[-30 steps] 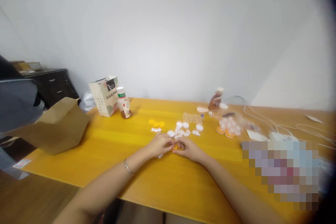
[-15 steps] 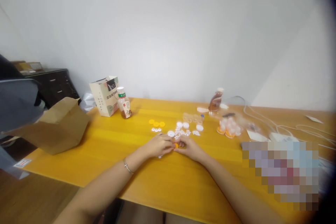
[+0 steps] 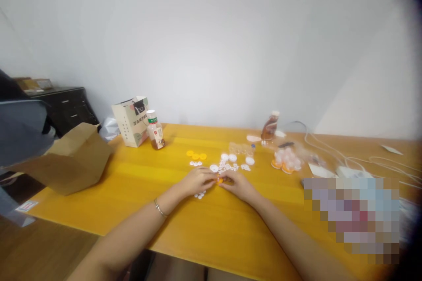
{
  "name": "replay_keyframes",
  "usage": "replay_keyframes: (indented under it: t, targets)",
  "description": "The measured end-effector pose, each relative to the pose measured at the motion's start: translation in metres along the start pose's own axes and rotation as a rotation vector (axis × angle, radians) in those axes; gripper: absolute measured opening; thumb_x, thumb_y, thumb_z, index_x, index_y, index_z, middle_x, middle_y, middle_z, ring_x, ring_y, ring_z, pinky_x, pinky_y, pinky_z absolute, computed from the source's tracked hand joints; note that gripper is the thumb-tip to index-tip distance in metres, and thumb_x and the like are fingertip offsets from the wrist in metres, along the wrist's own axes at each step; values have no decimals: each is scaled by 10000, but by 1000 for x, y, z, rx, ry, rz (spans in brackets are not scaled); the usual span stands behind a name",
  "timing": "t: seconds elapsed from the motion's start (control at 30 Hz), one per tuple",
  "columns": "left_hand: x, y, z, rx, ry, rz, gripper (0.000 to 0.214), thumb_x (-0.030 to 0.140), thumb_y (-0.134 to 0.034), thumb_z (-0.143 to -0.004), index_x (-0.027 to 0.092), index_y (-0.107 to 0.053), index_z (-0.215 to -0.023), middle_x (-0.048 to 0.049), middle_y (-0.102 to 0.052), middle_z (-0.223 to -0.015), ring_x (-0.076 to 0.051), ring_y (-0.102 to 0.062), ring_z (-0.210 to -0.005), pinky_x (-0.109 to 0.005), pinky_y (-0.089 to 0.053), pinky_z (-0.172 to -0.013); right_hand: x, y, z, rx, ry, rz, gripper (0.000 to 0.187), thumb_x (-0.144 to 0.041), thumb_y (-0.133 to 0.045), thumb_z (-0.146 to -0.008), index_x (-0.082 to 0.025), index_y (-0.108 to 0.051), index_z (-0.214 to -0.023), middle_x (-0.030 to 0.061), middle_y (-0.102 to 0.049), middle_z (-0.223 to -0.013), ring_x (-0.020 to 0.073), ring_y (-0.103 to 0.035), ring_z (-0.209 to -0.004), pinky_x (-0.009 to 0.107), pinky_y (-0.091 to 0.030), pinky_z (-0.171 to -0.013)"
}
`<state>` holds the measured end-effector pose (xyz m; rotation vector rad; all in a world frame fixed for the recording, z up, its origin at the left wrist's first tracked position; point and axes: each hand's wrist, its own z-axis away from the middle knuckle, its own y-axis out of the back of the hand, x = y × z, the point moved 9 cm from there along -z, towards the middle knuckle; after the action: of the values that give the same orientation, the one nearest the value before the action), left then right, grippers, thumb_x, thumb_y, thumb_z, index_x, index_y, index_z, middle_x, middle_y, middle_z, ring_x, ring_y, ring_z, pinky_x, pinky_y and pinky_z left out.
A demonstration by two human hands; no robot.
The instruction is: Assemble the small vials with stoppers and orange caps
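Observation:
Both hands meet over the middle of the table, pinching a small orange round piece between their fingertips. My left hand grips it from the left with fingers bent; my right hand closes on it from the right. Fingers partly cover the piece. Several small white discs lie just below my left hand. Beyond the hands are small white patterned pieces, white round caps and clear cups. Yellow discs and a short row of small white discs sit farther left.
A paper bag and a labelled bottle stand at back left, near an open brown bag. At right are a brown bottle, a cluster of pinkish-white and orange pieces, cables and a blurred-out patch.
The fingertips and orange piece have shifted slightly, with the left fingers drawn up a little. More of the small white discs below my left hand now shows.

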<state>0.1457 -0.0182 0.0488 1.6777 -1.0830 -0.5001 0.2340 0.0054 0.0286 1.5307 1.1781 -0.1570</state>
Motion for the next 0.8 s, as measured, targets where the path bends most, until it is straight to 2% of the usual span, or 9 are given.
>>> replay_keyframes:
  t: [0.27, 0.8]
  targets:
    - [-2, -3, 1, -25, 20, -24, 222, 240, -416, -829, 222, -591, -964, -23, -631, -942, -140, -562, -879, -251, -361, -845, -8, 3, 0, 14, 66, -3, 139, -256, -579, -717, -204, -602, -844, 41, -639, -858, 175, -580, -793, 304, -455, -727]
    - [0, -3, 2, -29, 10, -68, 228, 256, -408, -837, 246, -585, -981, -11, -624, -964, -133, -565, -861, -253, -356, -814, -10, 2, 1, 6, 110, 77, 147, -302, -542, -756, -200, -617, -830, 50, -643, -837, 176, -590, -787, 307, -459, -735]
